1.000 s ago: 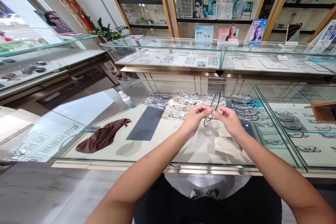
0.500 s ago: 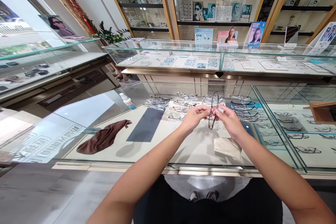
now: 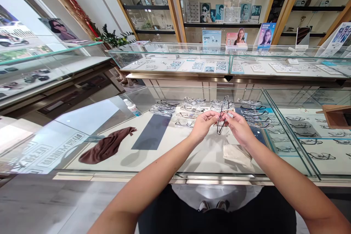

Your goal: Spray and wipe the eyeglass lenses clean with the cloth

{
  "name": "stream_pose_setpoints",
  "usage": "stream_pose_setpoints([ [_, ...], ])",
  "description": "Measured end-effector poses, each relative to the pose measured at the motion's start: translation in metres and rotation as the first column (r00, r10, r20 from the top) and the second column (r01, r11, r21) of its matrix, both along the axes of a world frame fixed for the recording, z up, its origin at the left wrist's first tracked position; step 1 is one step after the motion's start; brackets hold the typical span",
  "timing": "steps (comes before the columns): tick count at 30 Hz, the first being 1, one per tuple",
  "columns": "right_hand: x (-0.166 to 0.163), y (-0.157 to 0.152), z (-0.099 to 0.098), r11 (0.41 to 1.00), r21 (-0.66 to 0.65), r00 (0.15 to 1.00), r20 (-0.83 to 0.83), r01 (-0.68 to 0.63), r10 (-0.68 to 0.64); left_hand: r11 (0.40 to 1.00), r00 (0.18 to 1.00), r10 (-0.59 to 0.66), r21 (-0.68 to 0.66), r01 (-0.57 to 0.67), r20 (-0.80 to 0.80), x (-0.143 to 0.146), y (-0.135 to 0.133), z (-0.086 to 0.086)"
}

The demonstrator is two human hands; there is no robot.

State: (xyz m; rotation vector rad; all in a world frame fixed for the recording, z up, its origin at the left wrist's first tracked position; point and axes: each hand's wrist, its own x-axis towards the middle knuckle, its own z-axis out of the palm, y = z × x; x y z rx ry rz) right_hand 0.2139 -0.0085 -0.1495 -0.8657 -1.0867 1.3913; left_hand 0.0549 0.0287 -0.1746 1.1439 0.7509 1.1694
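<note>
Both hands hold one pair of dark thin-rimmed eyeglasses [image 3: 218, 128] above the glass counter, turned on end so the lenses stand one over the other. My left hand [image 3: 205, 123] pinches the frame near its middle from the left. From the right, my right hand [image 3: 239, 126] grips it with thumb and fingers close together. A small pale patch shows at the right fingertips; I cannot make out what it is. Below the right wrist lies a beige cloth or wrapper [image 3: 238, 155]. Rows of wrapped eyeglasses [image 3: 189, 122] lie beyond the hands.
On the glass counter [image 3: 164, 161] are a brown cloth [image 3: 108, 145], a dark grey flat mat [image 3: 150, 131] and a white bottle [image 3: 131, 107]. A wooden stand [image 3: 337, 116] is at the right. Another display case [image 3: 175, 76] runs across behind, with shelves beyond.
The eyeglasses have tilted slightly between my hands, which remain in nearly the same place. The whole view has shifted a little.
</note>
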Motion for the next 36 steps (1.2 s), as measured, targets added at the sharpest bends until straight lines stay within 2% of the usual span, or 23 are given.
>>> stream_pose_setpoints([
  [9, -0.001, -0.003, 0.002, 0.999, -0.039, 0.999, -0.051, -0.012, 0.01, 0.981, 0.993, 0.111, 0.159, -0.106, -0.024, 0.003, -0.007, 0.0],
  [19, -0.006, -0.009, 0.001, 0.996, -0.069, 0.993, -0.106, -0.061, 0.053, 0.928, 0.964, 0.247, 0.31, -0.206, -0.098, 0.003, -0.011, 0.0],
  [28, -0.005, -0.008, 0.005, 0.984, -0.146, 0.975, -0.209, -0.105, 0.073, 0.928, 0.967, 0.214, 0.338, -0.157, -0.138, -0.002, -0.011, 0.005],
  [36, -0.002, -0.006, 0.003, 0.981, -0.139, 0.967, -0.234, -0.136, 0.101, 0.913, 0.963, 0.202, 0.389, -0.12, -0.177, -0.003, -0.012, 0.011],
])
